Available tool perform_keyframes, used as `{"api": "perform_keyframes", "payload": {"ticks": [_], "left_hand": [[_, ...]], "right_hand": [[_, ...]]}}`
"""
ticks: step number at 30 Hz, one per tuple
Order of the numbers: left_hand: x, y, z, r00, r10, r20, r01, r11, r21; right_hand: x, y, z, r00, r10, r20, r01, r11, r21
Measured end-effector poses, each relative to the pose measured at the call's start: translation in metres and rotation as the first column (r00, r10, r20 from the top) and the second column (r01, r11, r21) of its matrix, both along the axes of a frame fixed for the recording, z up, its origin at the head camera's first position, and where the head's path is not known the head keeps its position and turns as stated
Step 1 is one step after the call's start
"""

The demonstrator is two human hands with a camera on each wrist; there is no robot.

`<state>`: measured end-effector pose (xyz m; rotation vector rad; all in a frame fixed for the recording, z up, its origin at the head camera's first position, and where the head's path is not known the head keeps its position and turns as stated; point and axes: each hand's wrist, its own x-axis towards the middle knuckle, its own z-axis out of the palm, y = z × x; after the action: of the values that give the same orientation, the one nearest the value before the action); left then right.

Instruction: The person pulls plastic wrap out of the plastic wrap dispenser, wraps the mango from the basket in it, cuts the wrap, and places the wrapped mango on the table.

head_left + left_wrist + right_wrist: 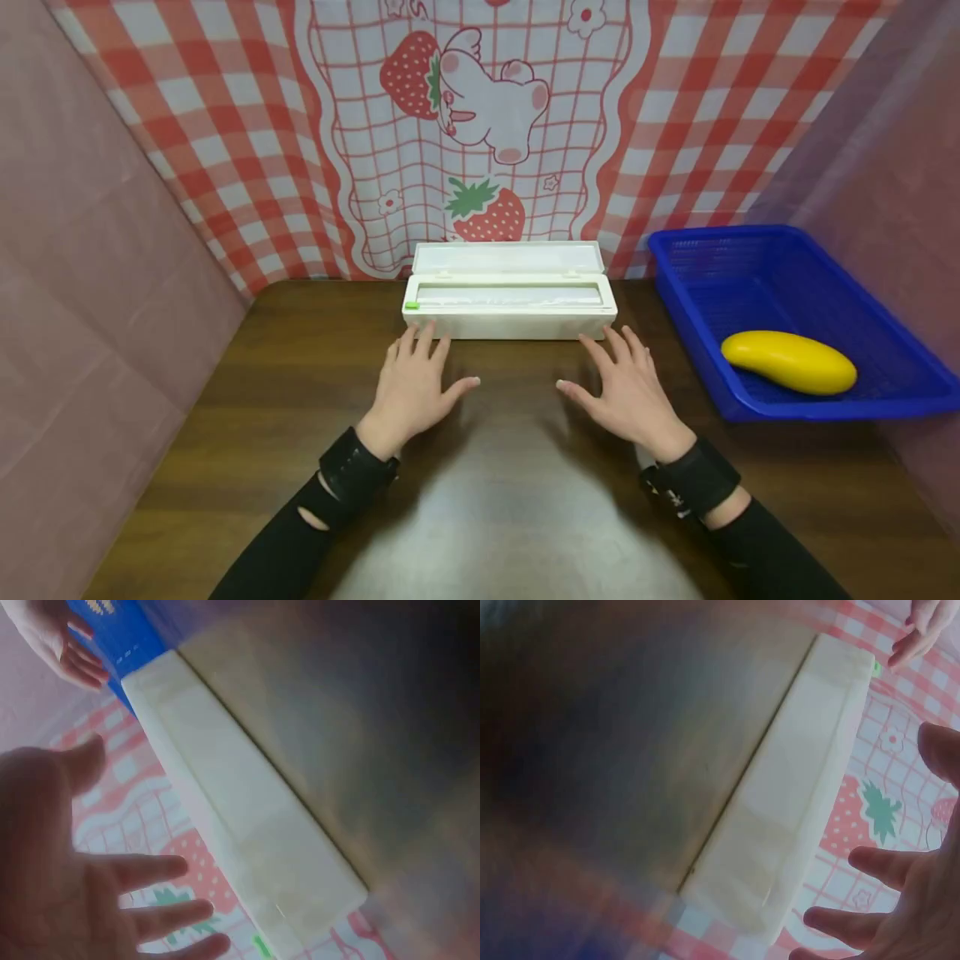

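Observation:
A long white cling film dispenser (510,325) with its lid (508,257) raised stands at the back of the table, against the curtain. Clear film (510,297) shows in its slot, and a small green slider (412,306) sits at the left end of its top. My left hand (411,387) hovers in front of the box's left end, fingers spread, holding nothing. Before the right end, my right hand (630,396) is likewise spread and holds nothing. Both wrist views show the box's white front (247,802) beyond the outstretched fingers.
To the right stands a blue plastic basket (690,333) with a yellow, banana-like object (789,362) in it. A red-and-white checked curtain (225,125) hangs behind the brown wooden table (510,517). Pinkish cloth (97,250) lines the left side.

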<state>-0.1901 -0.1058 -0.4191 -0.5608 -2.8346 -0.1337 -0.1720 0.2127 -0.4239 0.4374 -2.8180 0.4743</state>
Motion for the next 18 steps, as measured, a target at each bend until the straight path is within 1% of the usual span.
{"api": "perform_keyframes", "payload": {"ticks": [2, 3, 5, 7, 8, 10, 12, 13, 14, 16, 18], "left_hand": [[-0.010, -0.002, 0.004, 0.996, -0.019, -0.092, 0.025, 0.998, 0.059], [-0.017, -0.003, 0.006, 0.989, -0.028, -0.143, 0.041, 0.995, 0.091], [-0.030, -0.007, 0.009, 0.974, -0.041, -0.223, 0.074, 0.987, 0.142], [-0.046, -0.011, 0.013, 0.963, -0.044, -0.266, 0.092, 0.981, 0.172], [-0.055, -0.013, 0.015, 0.963, -0.039, -0.265, 0.091, 0.979, 0.185], [-0.072, -0.017, 0.018, 0.975, -0.030, -0.220, 0.075, 0.977, 0.202], [-0.086, -0.019, 0.019, 0.991, -0.017, -0.131, 0.043, 0.979, 0.198], [-0.092, -0.020, 0.020, 0.997, -0.015, -0.080, 0.030, 0.981, 0.192], [-0.097, -0.021, 0.021, 0.999, -0.018, -0.030, 0.023, 0.982, 0.186], [-0.104, -0.022, 0.021, 0.999, -0.027, 0.047, 0.019, 0.986, 0.168], [-0.107, -0.022, 0.022, 0.996, -0.034, 0.083, 0.022, 0.989, 0.145]], "right_hand": [[-0.006, 0.004, 0.005, 0.999, 0.014, -0.036, -0.015, 1.000, -0.021], [-0.011, 0.006, 0.008, 0.998, 0.025, -0.059, -0.027, 0.999, -0.034], [-0.022, 0.009, 0.012, 0.994, 0.054, -0.099, -0.061, 0.996, -0.063], [-0.037, 0.012, 0.016, 0.987, 0.078, -0.138, -0.090, 0.992, -0.085], [-0.046, 0.014, 0.019, 0.984, 0.090, -0.152, -0.104, 0.990, -0.090], [-0.064, 0.017, 0.022, 0.983, 0.105, -0.148, -0.121, 0.988, -0.100], [-0.079, 0.018, 0.024, 0.986, 0.119, -0.114, -0.131, 0.986, -0.107], [-0.087, 0.018, 0.025, 0.988, 0.125, -0.087, -0.134, 0.985, -0.106], [-0.093, 0.018, 0.024, 0.990, 0.130, -0.055, -0.135, 0.985, -0.103], [-0.104, 0.019, 0.022, 0.991, 0.133, 0.007, -0.132, 0.987, -0.088], [-0.111, 0.019, 0.018, 0.990, 0.131, 0.049, -0.127, 0.989, -0.077]]}}
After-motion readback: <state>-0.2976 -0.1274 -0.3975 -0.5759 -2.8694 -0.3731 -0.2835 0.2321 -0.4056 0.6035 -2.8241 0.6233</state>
